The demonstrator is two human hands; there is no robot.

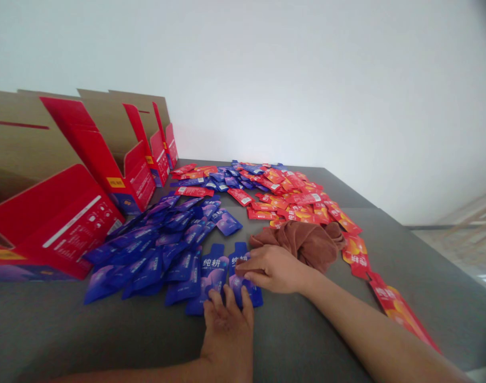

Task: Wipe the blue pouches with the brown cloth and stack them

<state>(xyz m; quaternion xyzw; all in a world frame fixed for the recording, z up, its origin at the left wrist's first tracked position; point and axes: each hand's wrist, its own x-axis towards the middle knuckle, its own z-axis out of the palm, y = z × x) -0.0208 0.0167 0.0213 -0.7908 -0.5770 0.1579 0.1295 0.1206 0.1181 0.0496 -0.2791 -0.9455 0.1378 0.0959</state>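
Observation:
Two blue pouches with white lettering lie side by side on the dark table in front of me. My left hand (229, 319) rests with its fingers spread across the lower parts of the left pouch (211, 274) and the right pouch (235, 287). A brown cloth (307, 244) is bunched under and behind my right hand (277, 268), whose fingers are closed on part of it. A fold of that cloth touches the upper face of the right pouch. Left of my hands, a heap of overlapping blue pouches (163, 244) spreads out.
Open red cardboard boxes (79, 213) stand in a row along the left. Mixed blue and red pouches (235, 178) lie at the back. Red pouches (302, 205) trail down the right side of the table (410, 255). A pale wall (267, 80) rises behind.

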